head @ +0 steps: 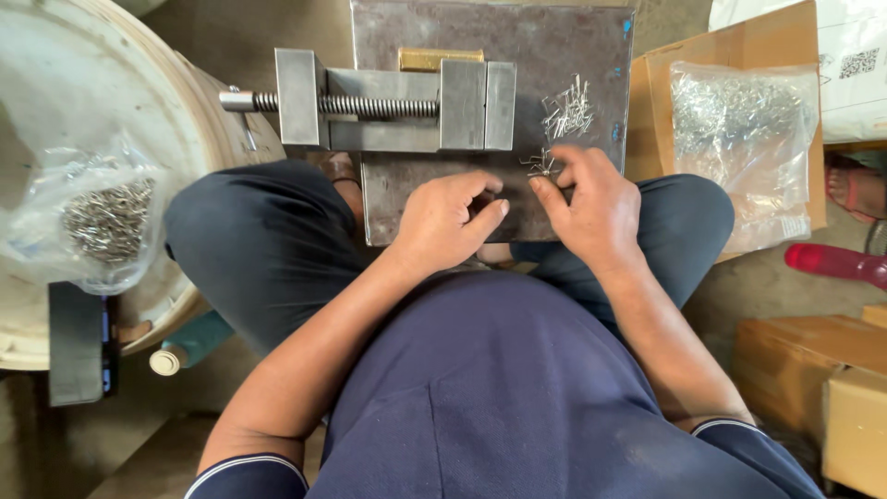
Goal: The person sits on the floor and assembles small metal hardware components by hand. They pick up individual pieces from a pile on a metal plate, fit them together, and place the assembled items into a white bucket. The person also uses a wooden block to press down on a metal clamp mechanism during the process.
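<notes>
Left hand [445,225]: resting on the near part of the steel plate [407,199], fingers curled in narrow, thumb meeting forefinger; whether a piece is pinched between them cannot be told.

Right hand [591,205]: on the plate just right of the left hand, fingers drawn close, fingertips touching a small cluster of metal pins [541,164] at the plate's right side.

Loose metal pins, larger heap [568,113]: lying on the plate beyond the right hand, near the plate's right edge, apart from the small cluster.

Machine vise [397,100]: grey steel, standing on the far part of the plate; threaded screw runs left to right, its end projecting past the left edge. A brass-coloured block [440,58] sits behind its body.

Steel plate: dark, scuffed, resting across the seated person's lap between the knees.

Clear bag of metal parts, right [744,139]: lying in an open cardboard box [702,55] beside the plate.

Clear bag of metal parts, left [97,217]: on a white round drum [83,74] beside the left knee.

Closed cardboard boxes [813,370]: on the floor at the right. Red plastic object [836,263]: just above them.
</notes>
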